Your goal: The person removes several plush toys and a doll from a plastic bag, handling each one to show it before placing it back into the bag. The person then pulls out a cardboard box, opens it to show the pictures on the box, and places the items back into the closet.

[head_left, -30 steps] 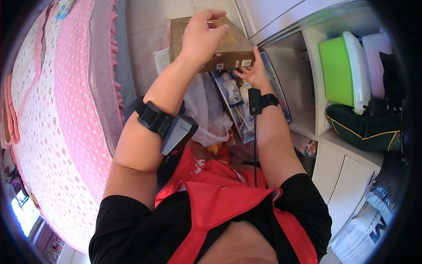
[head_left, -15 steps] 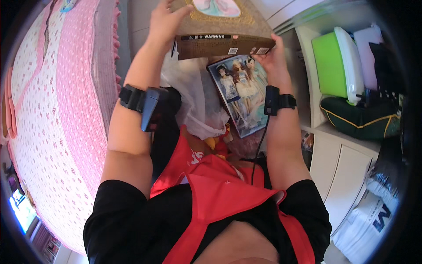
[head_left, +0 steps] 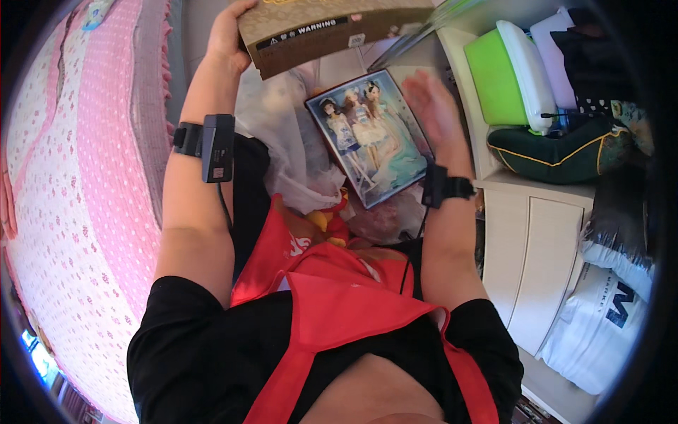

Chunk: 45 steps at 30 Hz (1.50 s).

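Observation:
My left hand grips the left end of a brown-and-gold patterned cardboard box, raised at the top of the view and partly cut off by its edge. Off the box, my right hand has its fingers stretched out, slightly blurred, with nothing visible in it. Below it lies a flat doll box whose front shows three dolls in dresses. Crumpled translucent plastic bags lie left of the doll box.
A bed with a pink-and-white patterned cover runs along the left. To the right, a white cabinet has shelves with a green-and-white bin and a dark green cushion-like item. White plastic packages are stacked at lower right.
My right hand has let go of the brown box and moved down beside the doll box. My left hand keeps the brown box, now shifted left. The whole view has also shifted slightly.

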Each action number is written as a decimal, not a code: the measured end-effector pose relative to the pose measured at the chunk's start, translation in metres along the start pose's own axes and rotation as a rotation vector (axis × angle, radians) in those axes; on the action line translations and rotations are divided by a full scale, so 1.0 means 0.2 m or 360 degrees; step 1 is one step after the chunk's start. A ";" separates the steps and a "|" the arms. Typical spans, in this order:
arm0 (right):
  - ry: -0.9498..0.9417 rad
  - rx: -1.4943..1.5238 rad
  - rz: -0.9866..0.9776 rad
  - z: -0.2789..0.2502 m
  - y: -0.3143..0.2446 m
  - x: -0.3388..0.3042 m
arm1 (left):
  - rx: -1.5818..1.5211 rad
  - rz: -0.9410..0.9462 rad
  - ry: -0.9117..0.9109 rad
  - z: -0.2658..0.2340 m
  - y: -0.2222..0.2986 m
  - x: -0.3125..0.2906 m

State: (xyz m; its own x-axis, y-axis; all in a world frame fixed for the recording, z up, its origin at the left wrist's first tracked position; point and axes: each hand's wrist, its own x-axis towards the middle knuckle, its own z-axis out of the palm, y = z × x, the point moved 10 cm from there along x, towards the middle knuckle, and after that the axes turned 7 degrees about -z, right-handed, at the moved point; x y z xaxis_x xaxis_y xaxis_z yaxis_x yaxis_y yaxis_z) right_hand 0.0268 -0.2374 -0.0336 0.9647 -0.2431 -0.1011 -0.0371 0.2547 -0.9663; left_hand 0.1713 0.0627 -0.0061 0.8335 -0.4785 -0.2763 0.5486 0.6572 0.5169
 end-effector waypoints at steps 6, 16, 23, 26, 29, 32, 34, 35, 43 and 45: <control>0.0408 -0.1032 0.0637 -0.80 0.71 -0.28 | 0.0123 0.0669 0.0755 -0.04 0.16 -0.19; 0.0315 -0.2582 0.0640 -0.59 0.63 -0.28 | 0.0168 0.0724 0.0748 0.00 0.16 -0.18; 0.0391 -0.2506 0.0216 -0.71 0.63 -0.31 | 0.0310 0.0739 0.0548 0.07 0.12 -0.10; 0.0576 -0.2363 0.0183 -0.73 0.56 -0.43 | 0.0278 0.0667 0.0551 0.06 0.13 -0.08; 0.0975 -0.2108 0.0164 -0.83 0.53 -0.64 | 0.0304 0.0809 0.0555 0.11 0.14 -0.16; 0.1263 -0.1148 0.0129 -0.92 0.73 -0.85 | 0.0279 0.0707 0.0482 0.06 0.14 -0.04; 0.1317 -0.1333 0.0324 -0.95 0.80 -0.93 | 0.0270 0.0696 0.0524 0.06 0.12 -0.05; 0.1223 -0.0790 0.0543 -0.96 0.95 -0.97 | 0.0260 0.0695 0.0566 0.05 0.11 -0.06; 0.1055 0.0201 0.1015 -0.74 1.12 -0.97 | 0.0197 0.0665 0.0576 0.00 0.08 -0.06; 0.1062 0.0191 0.1017 -0.70 1.09 -0.95 | 0.0192 0.0651 0.0637 0.00 0.08 -0.08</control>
State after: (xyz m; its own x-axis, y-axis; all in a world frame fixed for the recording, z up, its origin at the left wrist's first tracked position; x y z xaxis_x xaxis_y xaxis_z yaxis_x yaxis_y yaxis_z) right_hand -0.2007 -0.2667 -0.2581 0.4197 -0.5015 -0.7566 -0.4465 0.6116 -0.6531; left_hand 0.1672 0.0819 0.0066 0.9489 0.0727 -0.3072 0.1852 0.6601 0.7280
